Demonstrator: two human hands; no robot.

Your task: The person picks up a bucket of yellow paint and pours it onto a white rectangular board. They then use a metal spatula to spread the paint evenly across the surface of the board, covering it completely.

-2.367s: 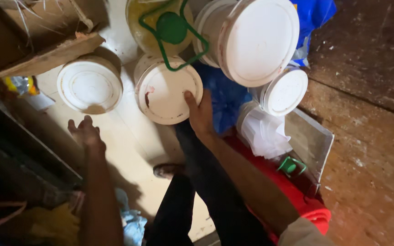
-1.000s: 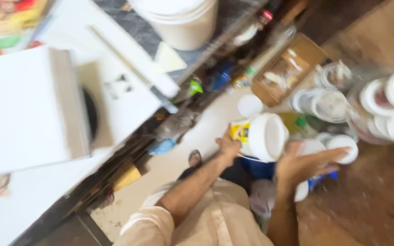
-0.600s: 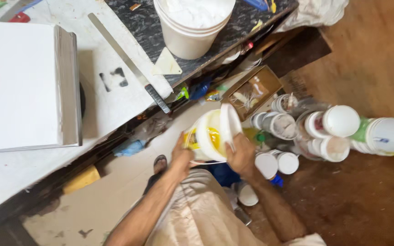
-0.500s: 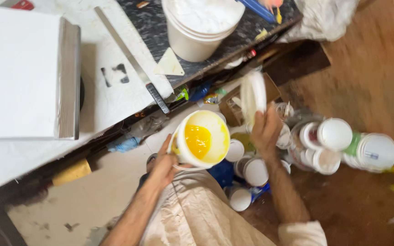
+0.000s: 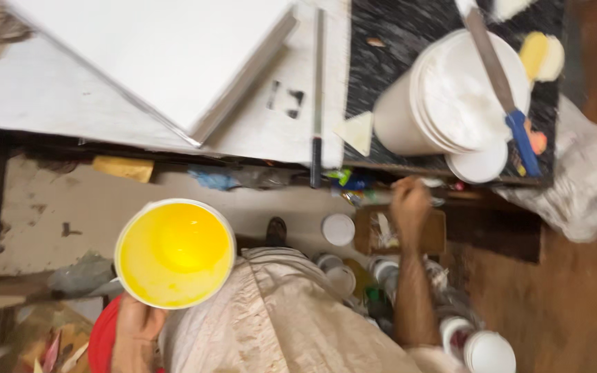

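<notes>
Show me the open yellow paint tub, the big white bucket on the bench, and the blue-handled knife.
yellow paint tub (image 5: 174, 253), head view, paint surface.
white bucket (image 5: 395, 114), head view, side wall.
blue-handled knife (image 5: 522, 141), head view, handle.

- I am standing in a painter's workshop.
- My workbench (image 5: 57, 103) is paint-stained, with a white board (image 5: 153, 48) and a long metal ruler (image 5: 318, 90) lying on it.
- A big white bucket (image 5: 450, 97) of white paint sits on the dark slab (image 5: 388, 41), a scraper (image 5: 502, 90) laid across it.
- Many lidded paint tubs (image 5: 485, 349) crowd the rough floor (image 5: 575, 304).
- I hold an open tub of yellow paint (image 5: 174, 252).
</notes>
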